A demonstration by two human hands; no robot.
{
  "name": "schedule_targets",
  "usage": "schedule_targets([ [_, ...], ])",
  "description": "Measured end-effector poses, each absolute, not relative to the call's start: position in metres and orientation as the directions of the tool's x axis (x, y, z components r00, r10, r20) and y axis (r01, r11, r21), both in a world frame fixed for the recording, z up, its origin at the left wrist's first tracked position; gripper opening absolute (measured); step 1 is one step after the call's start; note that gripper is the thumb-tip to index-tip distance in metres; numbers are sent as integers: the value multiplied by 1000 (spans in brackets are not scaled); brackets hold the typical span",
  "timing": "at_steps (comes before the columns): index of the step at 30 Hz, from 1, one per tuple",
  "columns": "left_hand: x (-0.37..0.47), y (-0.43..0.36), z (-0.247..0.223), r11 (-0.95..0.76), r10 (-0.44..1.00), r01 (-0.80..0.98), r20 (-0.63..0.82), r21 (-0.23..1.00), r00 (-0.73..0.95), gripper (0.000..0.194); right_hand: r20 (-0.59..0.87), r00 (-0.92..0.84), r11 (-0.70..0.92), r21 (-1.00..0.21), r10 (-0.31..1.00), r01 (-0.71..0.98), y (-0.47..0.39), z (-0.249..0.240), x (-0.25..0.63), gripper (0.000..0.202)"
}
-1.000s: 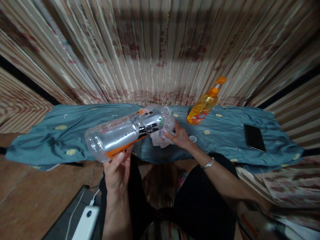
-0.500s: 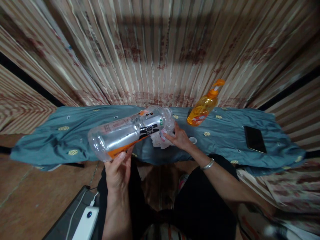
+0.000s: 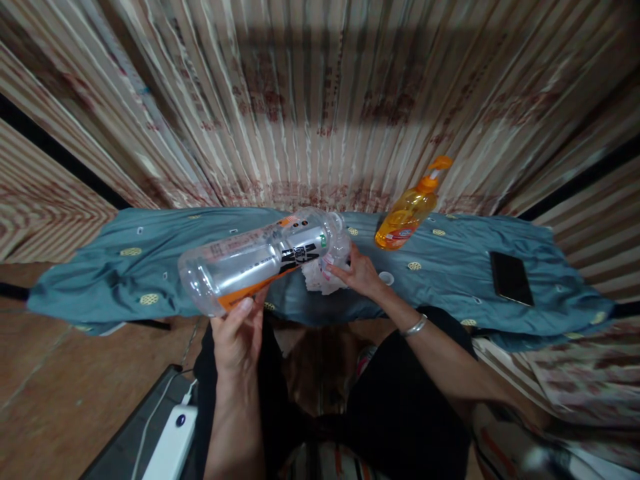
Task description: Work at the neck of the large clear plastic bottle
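My left hand [image 3: 240, 327] is wrapped around the lower side of a large clear plastic bottle [image 3: 240, 273] with a silver and orange label. The bottle is tilted, nearly lying on its side, its neck toward the right. There, my right hand [image 3: 361, 272] grips a small clear bottle [image 3: 340, 247], whose top is at the large bottle's mouth. Whether the two touch, I cannot tell. Beneath them, partly hidden, lies a crumpled white tissue [image 3: 320, 280]. A small whitish round cap [image 3: 386, 278] rests just right of my right hand.
On the cloth-covered bench [image 3: 160, 233], an orange pump bottle of yellow liquid [image 3: 405, 217] stands behind my right hand. A black phone [image 3: 511, 278] lies farther right. Down at the lower left is a white power bank [image 3: 170, 443] with a cable. A striped curtain [image 3: 300, 100] hangs behind.
Both hands keep their grip and the bottles stay almost in place. The view has shifted slightly.
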State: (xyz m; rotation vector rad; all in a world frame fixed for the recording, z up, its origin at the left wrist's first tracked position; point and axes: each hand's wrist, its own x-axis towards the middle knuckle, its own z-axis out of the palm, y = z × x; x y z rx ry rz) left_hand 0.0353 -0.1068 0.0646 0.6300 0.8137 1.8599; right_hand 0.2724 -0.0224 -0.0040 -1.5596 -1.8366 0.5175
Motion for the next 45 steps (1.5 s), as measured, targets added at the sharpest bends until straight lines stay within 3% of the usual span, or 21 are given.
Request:
schedule_targets([
  [14,32,-107,61,-281,913,-572,30,771,-407,53,254,-60,215,-644,965,734,-20,-9,273,71],
  [21,35,-106,61,-301,911,-571,53,764,-410,47,236,-52,192,-624,970,757,-22,-5,271,69],
  [45,38,-110,65,-301,911,-600,37,741,-412,37,188,-59,176,-699,980,693,-22,2,269,65],
])
